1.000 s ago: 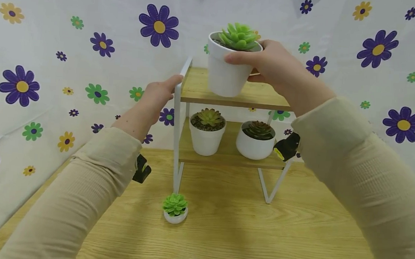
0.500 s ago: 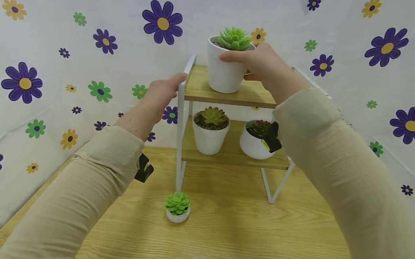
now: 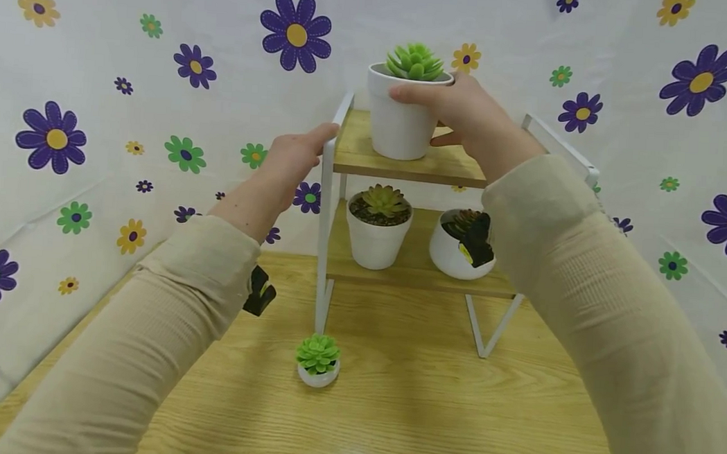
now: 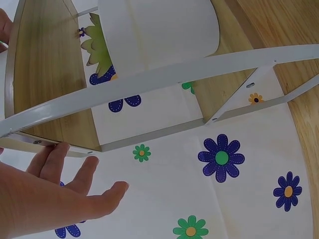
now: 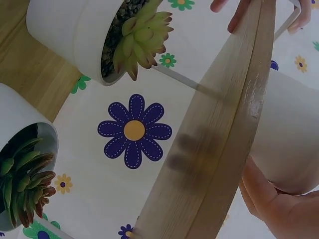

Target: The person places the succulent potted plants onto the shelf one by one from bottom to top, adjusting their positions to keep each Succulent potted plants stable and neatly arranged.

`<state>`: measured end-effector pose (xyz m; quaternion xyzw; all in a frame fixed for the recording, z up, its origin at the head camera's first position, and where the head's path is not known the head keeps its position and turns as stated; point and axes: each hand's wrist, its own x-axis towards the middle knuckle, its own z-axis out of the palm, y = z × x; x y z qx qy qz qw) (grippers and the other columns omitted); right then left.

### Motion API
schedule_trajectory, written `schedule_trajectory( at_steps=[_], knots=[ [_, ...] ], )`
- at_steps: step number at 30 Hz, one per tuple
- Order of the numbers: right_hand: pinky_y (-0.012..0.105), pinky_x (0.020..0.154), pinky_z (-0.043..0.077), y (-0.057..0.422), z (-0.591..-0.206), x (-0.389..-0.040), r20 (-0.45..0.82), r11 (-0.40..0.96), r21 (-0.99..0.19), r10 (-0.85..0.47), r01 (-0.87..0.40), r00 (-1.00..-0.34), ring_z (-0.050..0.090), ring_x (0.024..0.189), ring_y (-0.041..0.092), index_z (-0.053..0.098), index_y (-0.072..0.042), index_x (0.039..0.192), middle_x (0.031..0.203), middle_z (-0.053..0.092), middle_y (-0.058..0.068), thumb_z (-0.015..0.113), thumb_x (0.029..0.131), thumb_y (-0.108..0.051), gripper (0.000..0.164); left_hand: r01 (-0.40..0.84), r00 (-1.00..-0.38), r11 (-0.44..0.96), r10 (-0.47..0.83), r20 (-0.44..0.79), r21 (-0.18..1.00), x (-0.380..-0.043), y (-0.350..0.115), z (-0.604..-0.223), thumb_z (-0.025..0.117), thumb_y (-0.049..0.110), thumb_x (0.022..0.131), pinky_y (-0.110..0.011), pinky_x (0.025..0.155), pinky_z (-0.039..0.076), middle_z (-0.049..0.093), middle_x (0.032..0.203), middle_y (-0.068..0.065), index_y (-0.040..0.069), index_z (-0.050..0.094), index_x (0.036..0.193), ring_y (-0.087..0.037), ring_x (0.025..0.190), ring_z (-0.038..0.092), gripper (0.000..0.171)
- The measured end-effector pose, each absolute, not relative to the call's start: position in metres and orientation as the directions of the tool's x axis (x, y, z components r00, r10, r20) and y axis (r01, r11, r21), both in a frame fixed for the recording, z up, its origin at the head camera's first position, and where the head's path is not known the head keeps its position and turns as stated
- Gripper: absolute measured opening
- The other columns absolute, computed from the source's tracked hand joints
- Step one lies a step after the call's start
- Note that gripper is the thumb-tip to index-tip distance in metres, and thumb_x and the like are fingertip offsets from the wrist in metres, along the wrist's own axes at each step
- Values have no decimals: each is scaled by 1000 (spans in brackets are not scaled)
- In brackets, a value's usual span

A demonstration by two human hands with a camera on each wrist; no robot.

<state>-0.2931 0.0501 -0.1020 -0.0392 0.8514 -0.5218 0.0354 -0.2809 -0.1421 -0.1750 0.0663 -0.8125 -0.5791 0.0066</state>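
Note:
At the upper shelf, my right hand (image 3: 470, 115) grips a white pot (image 3: 401, 128) with a bright green succulent (image 3: 416, 62), thumb across the front below the rim. The pot's base is right at the wooden top board (image 3: 352, 153), towards its left side. My left hand (image 3: 289, 163) holds the white metal frame (image 3: 324, 231) of the two-tier plant stand at its upper left corner. In the left wrist view, some fingertips (image 4: 60, 149) touch the bar while other fingers reach away loosely. Behind the pot, part of my right hand is hidden.
On the lower shelf (image 3: 416, 279) stand a white pot with a brownish-green succulent (image 3: 378, 235) and a rounded white pot with a dark succulent (image 3: 452, 257). A small green succulent (image 3: 318, 359) sits on the wooden table (image 3: 428, 397) in front. Flower-patterned cloth (image 3: 225, 38) hangs behind.
My right hand has lowered the potted succulent to the top board and shifted it left. My left hand stays on the stand's corner. The head view has drifted slightly left.

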Motion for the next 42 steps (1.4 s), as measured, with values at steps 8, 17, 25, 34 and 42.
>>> schedule_trajectory(
  at_steps=[8,17,25,34,42],
  knots=[
    [34,106,41,52,-102,-282,-43,449,-894,-125,-18,-991,36,134,20,37,-16,141,148,33,-2,58,86,-51,69,-111,-992,336,-101,-81,935,-279,-143,-173,42,59,90,-47,118,16,28,153,-3,16,33,146,-23,142,24,70],
    [28,102,45,65,-107,-251,-76,400,-916,-142,13,-987,32,137,24,13,-15,150,154,22,7,48,89,-56,81,-104,-993,337,-85,-80,936,-279,-143,-171,43,59,90,-46,118,16,28,154,0,16,33,146,-21,143,24,71],
    [37,104,44,88,-130,-216,11,447,-884,-273,-137,-962,40,133,26,20,-6,147,149,33,11,52,92,-45,75,-128,-990,358,-97,-100,925,-279,-142,-173,41,62,89,-49,118,14,26,154,-2,18,30,147,-23,143,22,73],
    [46,106,38,106,-199,-199,15,538,-815,-351,-214,-936,46,124,28,34,-7,140,132,49,13,67,86,-27,66,-127,-990,348,-106,-96,929,-279,-143,-172,41,60,90,-46,119,12,26,155,2,17,29,147,-19,142,25,73],
    [49,103,40,109,-279,-205,-81,631,-742,-420,-226,-904,47,124,36,43,0,133,130,53,19,75,79,-28,68,-141,-988,345,-114,-108,928,-279,-142,-172,42,62,89,-47,119,12,25,155,3,18,30,147,-19,143,24,74]
  ],
)
